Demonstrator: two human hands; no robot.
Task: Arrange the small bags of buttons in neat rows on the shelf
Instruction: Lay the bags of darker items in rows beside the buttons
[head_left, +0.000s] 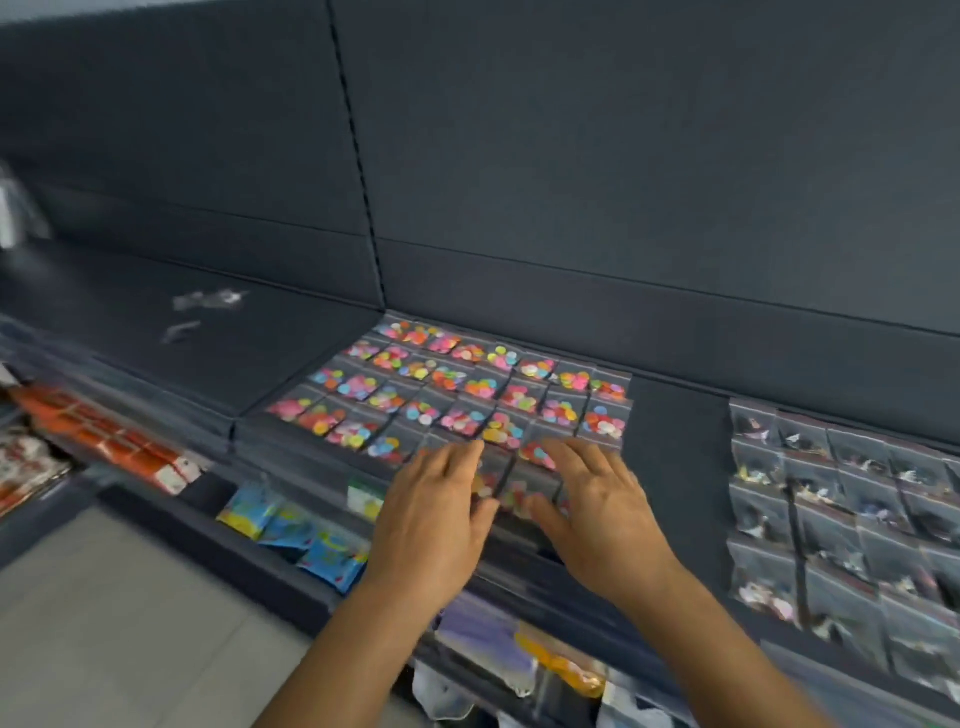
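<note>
The left hand (434, 525) lies flat with fingers spread and nearly straight, its fingertips resting on the front bags of the coloured-button grid; the right hand (597, 512) mirrors it just beside, fingers straight and splayed, pressing on the neighbouring bags, and neither hand curls round anything. Between and under the two hands sit the front-row bags (511, 493), partly hidden and blurred, so how straight they lie cannot be told. Beyond the fingertips the small bags of buttons (457, 395) already stand in several tidy rows running back towards the rear wall of the dark shelf (670, 441). The step in hand looks like squaring up the nearest row, late in the job for this block. The next move probably calls for a light, even nudge from both palms so edges line up without sliding the rows behind. Well apart to the right lies another grid of darker bags (841, 519).
</note>
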